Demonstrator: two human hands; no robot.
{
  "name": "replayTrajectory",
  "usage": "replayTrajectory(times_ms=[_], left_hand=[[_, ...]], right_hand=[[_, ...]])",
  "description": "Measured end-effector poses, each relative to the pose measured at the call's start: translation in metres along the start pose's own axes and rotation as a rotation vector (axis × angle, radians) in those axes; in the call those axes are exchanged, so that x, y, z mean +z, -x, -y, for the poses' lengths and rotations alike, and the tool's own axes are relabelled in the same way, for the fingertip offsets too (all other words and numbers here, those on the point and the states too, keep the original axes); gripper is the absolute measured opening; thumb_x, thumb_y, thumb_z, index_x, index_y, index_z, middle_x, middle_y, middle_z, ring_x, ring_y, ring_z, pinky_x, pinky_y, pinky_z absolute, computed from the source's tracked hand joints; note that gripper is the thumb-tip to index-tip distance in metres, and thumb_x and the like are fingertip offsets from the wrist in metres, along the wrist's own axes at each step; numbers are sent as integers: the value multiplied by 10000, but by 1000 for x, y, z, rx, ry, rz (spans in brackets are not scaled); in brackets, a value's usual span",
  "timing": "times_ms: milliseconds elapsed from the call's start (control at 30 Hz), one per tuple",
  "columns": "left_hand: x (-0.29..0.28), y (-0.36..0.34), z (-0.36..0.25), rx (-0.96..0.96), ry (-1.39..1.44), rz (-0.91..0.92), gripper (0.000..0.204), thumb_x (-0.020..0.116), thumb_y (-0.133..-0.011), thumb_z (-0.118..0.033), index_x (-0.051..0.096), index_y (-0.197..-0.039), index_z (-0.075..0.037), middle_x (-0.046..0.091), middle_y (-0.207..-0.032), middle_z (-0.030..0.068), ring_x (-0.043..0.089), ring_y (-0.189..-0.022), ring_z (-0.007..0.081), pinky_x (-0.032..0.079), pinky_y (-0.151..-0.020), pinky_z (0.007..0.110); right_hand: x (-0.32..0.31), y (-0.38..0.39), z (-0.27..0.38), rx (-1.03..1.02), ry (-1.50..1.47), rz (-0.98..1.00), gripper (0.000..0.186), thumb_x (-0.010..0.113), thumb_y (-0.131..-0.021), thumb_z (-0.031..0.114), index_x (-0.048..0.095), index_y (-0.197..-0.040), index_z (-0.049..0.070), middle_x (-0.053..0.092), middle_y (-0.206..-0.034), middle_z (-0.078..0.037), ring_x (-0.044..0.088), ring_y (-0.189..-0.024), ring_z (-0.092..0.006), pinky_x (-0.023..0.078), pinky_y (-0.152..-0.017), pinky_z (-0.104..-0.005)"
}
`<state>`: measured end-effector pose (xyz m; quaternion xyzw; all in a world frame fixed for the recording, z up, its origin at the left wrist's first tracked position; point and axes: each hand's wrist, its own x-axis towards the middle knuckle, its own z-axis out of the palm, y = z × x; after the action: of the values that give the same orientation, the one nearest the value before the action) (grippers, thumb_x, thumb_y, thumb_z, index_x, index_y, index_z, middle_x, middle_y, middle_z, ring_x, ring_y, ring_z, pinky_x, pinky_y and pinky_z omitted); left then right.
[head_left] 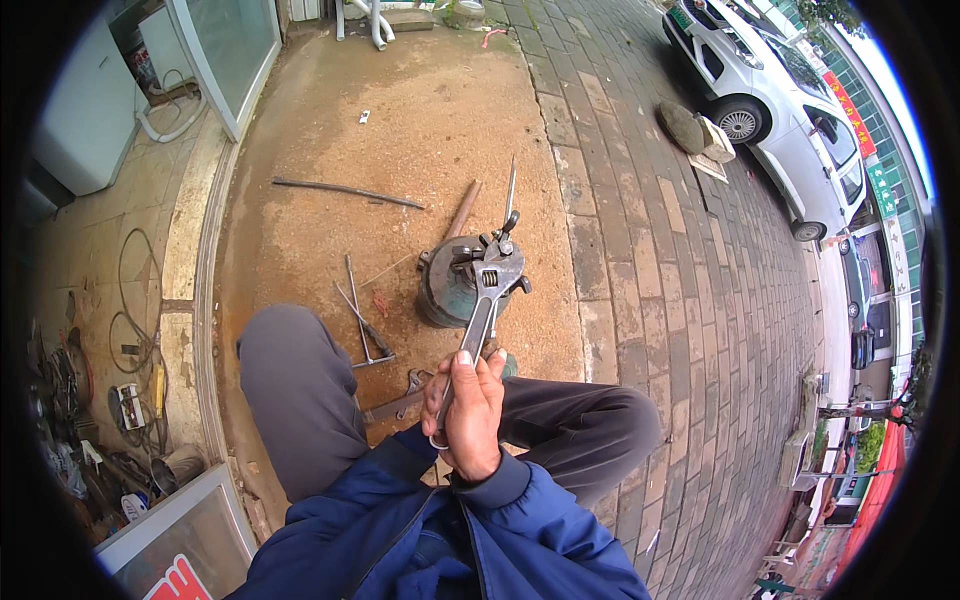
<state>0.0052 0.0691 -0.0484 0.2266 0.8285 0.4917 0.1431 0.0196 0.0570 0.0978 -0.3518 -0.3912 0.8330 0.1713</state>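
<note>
Setting: a sandy forecourt floor [300, 110], bordered by brick paving [640, 260] on the right and a glazed door [237, 50] on the left; a white car [790, 120] was parked beyond the paving.

Principal items: one adjustable wrench [474, 340], held between the knees and pointed away from the body, its head laid over the top of a green round-bodied metal device [445, 297]. The handle was enclosed by the curled fingers of the right hand [475, 420], the thumb laid along it. The left hand [434, 398] was placed at the handle's left side, fingers bent; how tightly they were closed could not be told.

Loose items: one black bar [350, 192] and one L-shaped socket wrench [354, 300], both left of the device.

Step, as judged: wrench being set to, or worked at, a fitting on the device. A steady grip and well-seated jaws seemed to be called for next.

Obscured: contact between wrench and fitting, unconfirmed; the left palm, hidden; flat metal pieces [385, 408] between the knees, partly covered; the clutter [85, 440] at far left, too dim to itemise.
</note>
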Motion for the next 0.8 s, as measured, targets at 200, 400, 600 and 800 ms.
replayTrajectory(times_ms=[200,400,600,800], left_hand=[[-35,-10,-25,-311,757,344,203,559,-996,-206,509,-910,-29,543,-640,36,548,-481,123,439,-453,309],[-43,-13,-23,-358,807,410,206,552,-1011,-198,489,-893,-41,513,-621,15,529,-457,114,431,-432,289],[-43,-15,-20,-368,824,433,199,557,-1013,-194,488,-903,-43,504,-632,11,519,-455,113,425,-428,285],[-45,-16,-18,-358,809,436,201,556,-1017,-200,487,-913,-43,500,-637,11,518,-464,111,427,-434,287]], right_hand=[[-72,25,68,128,236,127,317,458,-1092,298,522,-970,13,516,-567,-88,453,-368,-166,382,-359,-275],[-118,-13,139,365,399,275,319,491,-1079,288,543,-934,9,479,-560,-57,405,-370,-133,342,-347,-264],[-126,-48,165,414,511,363,311,520,-1064,277,558,-912,9,466,-565,-43,408,-398,-108,322,-331,-241],[-132,-81,196,463,650,483,338,527,-1062,286,562,-906,-11,476,-530,-50,423,-389,-106,323,-319,-247]])
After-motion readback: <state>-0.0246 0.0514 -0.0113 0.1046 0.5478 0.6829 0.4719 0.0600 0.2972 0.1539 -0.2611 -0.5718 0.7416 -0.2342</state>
